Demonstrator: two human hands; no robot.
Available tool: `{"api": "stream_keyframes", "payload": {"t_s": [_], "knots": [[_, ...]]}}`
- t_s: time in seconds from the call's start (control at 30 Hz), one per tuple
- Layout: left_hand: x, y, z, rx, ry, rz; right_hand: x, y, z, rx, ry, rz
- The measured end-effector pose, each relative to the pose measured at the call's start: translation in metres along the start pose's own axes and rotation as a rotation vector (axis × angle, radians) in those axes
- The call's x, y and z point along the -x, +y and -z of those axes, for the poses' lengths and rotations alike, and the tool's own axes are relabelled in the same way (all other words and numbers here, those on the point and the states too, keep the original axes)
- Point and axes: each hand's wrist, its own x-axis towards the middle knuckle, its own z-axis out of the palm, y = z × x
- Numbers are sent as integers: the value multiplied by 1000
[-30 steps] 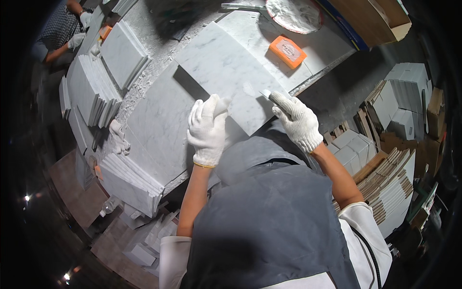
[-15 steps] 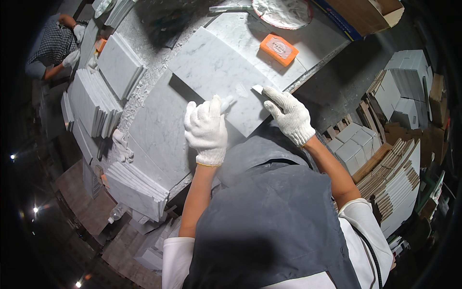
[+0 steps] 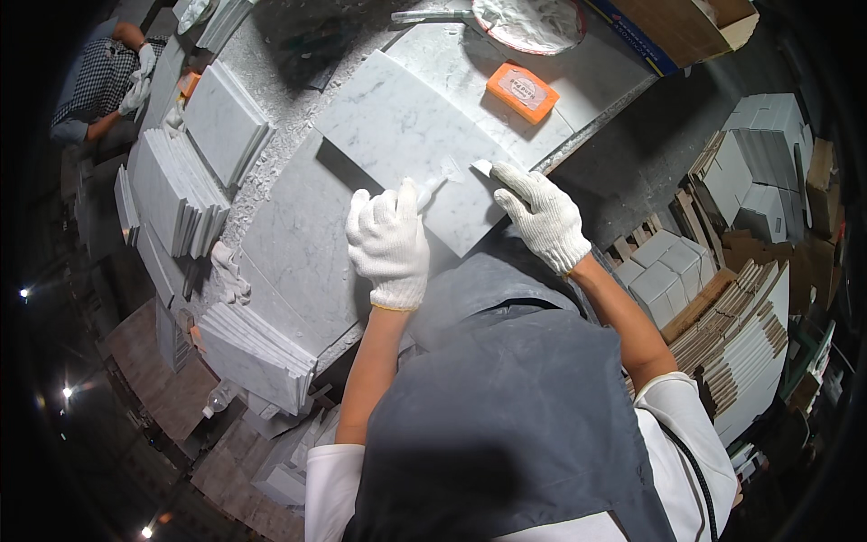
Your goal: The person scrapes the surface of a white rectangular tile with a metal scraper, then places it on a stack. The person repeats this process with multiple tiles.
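A pale grey-veined marble tile lies in front of me, its near corner reaching past the bench edge toward my apron. My left hand, in a white knit glove, is closed around a small translucent tool. The tool's tip meets a whitish smear on the tile. Over the tile's right edge is my right hand, also gloved, with a small flat white blade-like piece at its fingertips. Its grip is partly hidden beneath the fingers.
Beyond the tile are an orange block and a red-rimmed bowl of white paste. Stacked marble tiles stand at the left, where a gloved co-worker works. Cardboard and wrapped boxes fill the right.
The tool in my left hand has shifted slightly, its tip now on the smear, which looks different in shape. My right hand has barely moved. The co-worker's hands have come closer together.
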Motion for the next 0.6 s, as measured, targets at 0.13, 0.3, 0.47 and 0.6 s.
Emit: {"api": "stream_keyframes", "payload": {"t_s": [0.13,0.3,0.47,0.6], "knots": [[1,0,-1,-12,0,-1,0,1,1,-25,-13,-26],[4,-1,-3,-30,-44,38,-1,5,-2,26,23,24],[8,1,-7,-47,-43,82,-2,10,-6,35,34,22],[14,1,-12,21,-93,183,1,16,-3,-115,19,78]]}}
